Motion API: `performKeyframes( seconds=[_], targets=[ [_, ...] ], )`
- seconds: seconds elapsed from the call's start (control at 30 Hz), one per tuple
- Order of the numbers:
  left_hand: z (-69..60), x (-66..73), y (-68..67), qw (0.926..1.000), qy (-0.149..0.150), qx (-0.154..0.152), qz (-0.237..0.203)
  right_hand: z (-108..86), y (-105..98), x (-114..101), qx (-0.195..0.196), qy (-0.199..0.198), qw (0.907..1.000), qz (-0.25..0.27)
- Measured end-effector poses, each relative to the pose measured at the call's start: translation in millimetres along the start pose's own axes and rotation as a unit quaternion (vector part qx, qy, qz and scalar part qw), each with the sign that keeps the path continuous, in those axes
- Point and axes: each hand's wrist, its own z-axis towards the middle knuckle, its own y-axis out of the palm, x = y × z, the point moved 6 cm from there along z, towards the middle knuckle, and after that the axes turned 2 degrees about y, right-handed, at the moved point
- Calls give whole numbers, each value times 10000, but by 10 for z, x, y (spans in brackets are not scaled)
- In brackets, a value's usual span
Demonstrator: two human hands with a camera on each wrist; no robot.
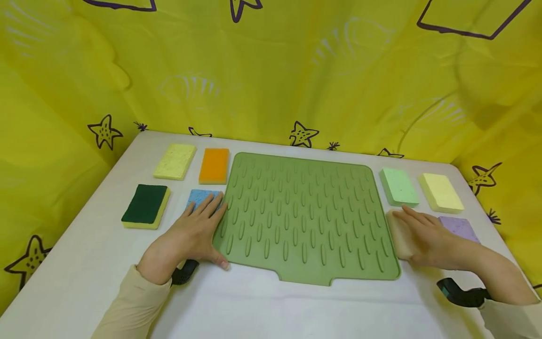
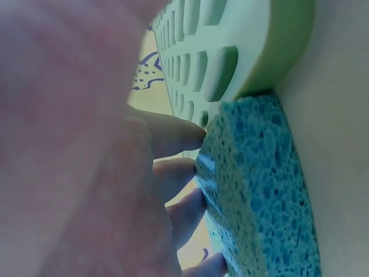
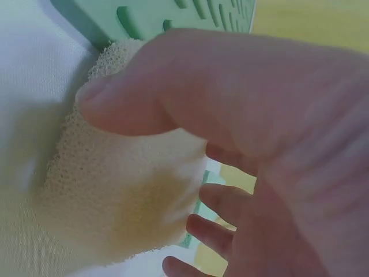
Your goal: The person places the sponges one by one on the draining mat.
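Note:
A green ribbed mat (image 1: 302,219) lies flat on the white table, with sponges on both sides. My left hand (image 1: 196,230) rests at its left edge, fingers spread over a blue sponge (image 1: 202,198). In the left wrist view, its fingertips touch the face of the blue sponge (image 2: 259,190), which sits against the mat's edge (image 2: 253,57). My right hand (image 1: 434,238) lies over a beige sponge (image 1: 400,235) beside the mat's right edge. In the right wrist view, the thumb rests at one end of the beige sponge (image 3: 115,179); the other fingers extend toward its far side.
Left of the mat lie a pale yellow sponge (image 1: 175,161), an orange sponge (image 1: 214,165) and a dark-green-topped sponge (image 1: 145,205). On the right are a mint sponge (image 1: 399,187), a cream sponge (image 1: 441,192) and a purple sponge (image 1: 459,228). A yellow patterned curtain (image 1: 271,70) hangs behind.

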Motion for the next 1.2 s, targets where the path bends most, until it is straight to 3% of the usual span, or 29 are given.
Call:
performKeyframes(
  seconds=[0.23, 0.47, 0.63, 0.93, 1.2],
  targets=[
    [43, 19, -14, 9999, 42, -42, 90, 20, -84, -41, 533, -230, 9973, -452],
    [41, 24, -10, 9999, 16, -91, 100, -15, -114, -29, 677, -64, 9972, -296],
    [26, 8, 6, 9999, -34, -101, 72, -38, -165, -50, 949, -203, 9948, -297],
    [26, 16, 20, 9999, 5, -87, 64, -67, -221, -161, 1106, -334, 9925, -388],
    [20, 16, 10, 9999, -11, -66, 112, -3, -234, -368, 1137, -306, 9930, -99]
  ],
)
